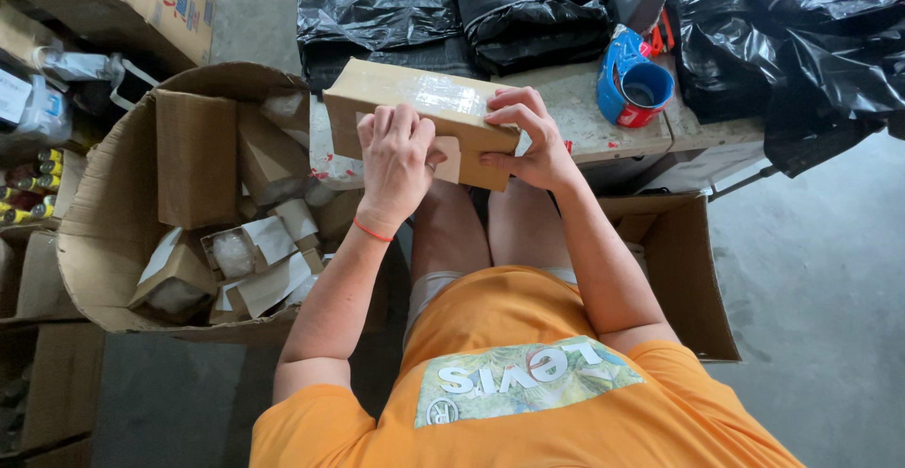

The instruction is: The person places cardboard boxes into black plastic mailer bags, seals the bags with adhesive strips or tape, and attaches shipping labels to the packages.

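Observation:
A small brown cardboard box (405, 100) with clear tape across its top rests tilted on the near edge of a worn table (594, 119). My left hand (394, 162) presses flat against the box's near side, fingers curled over its top edge; a red band circles that wrist. My right hand (528, 138) grips the box's right end, thumb below and fingers on top. Both hands hold the same box above my knees.
A blue tape dispenser (633, 86) stands on the table to the right. Black plastic bags (528, 6) lie at the back. A large open carton (113, 213) of small boxes stands at my left, another open carton (693, 279) at my right.

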